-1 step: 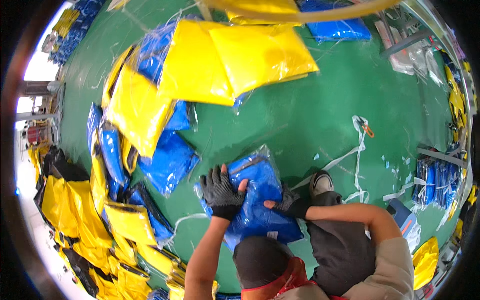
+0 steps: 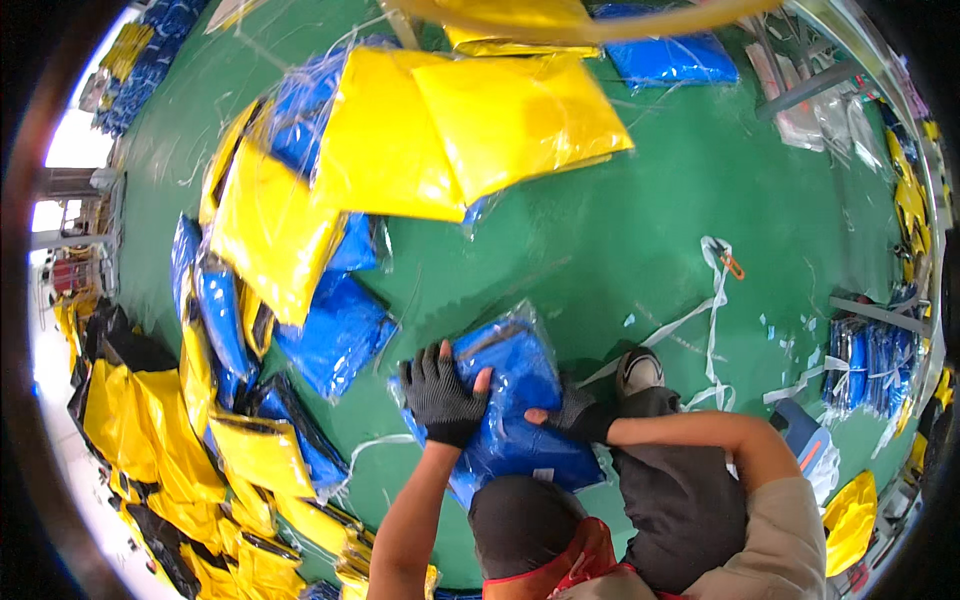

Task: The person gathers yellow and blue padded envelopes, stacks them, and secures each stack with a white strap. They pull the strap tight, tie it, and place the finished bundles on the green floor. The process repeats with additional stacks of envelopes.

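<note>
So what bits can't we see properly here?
In the head view:
- Underside of the blue package: hidden by the package itself.
- Its near side: partly covered by the dark cap.
- Right hand: fingers beyond the thumb are unclear at the package's side.
- Top yellow package: cut off by the upper edge.
- Pale floor scraps: too small to identify.

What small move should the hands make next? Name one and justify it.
Probably ease the left hand toward the blue pack's far edge and smooth down the clear wrap: the wrap looks loose and juts past that edge, the left hand lies on the pack nearby, and the right hand, at the right side, could steady it.
</note>
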`<state>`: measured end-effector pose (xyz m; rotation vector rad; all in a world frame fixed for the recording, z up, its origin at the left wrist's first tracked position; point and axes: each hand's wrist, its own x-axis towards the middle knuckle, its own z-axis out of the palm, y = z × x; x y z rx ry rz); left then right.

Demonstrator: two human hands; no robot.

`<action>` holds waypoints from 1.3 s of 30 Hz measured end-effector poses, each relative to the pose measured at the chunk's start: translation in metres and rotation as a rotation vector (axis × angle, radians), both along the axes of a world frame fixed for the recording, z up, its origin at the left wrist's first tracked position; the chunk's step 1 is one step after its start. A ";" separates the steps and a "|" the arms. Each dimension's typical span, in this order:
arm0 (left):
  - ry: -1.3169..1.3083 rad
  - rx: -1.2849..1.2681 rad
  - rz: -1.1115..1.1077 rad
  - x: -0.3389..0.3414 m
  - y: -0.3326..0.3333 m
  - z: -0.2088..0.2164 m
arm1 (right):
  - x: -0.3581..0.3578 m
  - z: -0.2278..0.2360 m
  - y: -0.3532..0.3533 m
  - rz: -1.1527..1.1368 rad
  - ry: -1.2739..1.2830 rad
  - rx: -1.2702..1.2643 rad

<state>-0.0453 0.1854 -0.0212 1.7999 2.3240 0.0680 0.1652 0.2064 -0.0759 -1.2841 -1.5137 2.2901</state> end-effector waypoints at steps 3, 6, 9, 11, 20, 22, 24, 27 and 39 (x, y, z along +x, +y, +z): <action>0.027 0.040 0.000 0.002 0.005 -0.009 | 0.004 -0.010 0.007 0.065 -0.091 0.147; 0.038 0.091 0.012 0.002 0.000 -0.027 | 0.003 -0.018 0.012 0.125 -0.126 0.202; -0.001 0.131 0.014 0.000 0.007 -0.043 | 0.003 -0.020 0.025 0.172 -0.115 0.166; 0.013 0.108 0.007 -0.001 0.008 -0.047 | 0.002 -0.021 0.037 0.222 -0.110 0.142; -0.381 -0.102 0.306 -0.020 0.025 -0.047 | -0.035 -0.051 0.241 -0.898 0.265 -0.529; -0.564 0.154 0.389 -0.047 0.074 -0.070 | -0.044 -0.078 0.308 -0.860 0.419 0.035; -0.864 0.511 0.494 -0.080 0.163 -0.091 | -0.037 -0.076 0.336 -1.107 0.650 -0.356; -1.853 0.642 0.942 -0.086 0.252 -0.067 | 0.019 -0.069 0.340 -0.857 0.164 0.313; -1.884 -0.337 1.288 0.167 0.132 -0.116 | 0.238 -0.081 0.476 -0.778 0.106 -0.016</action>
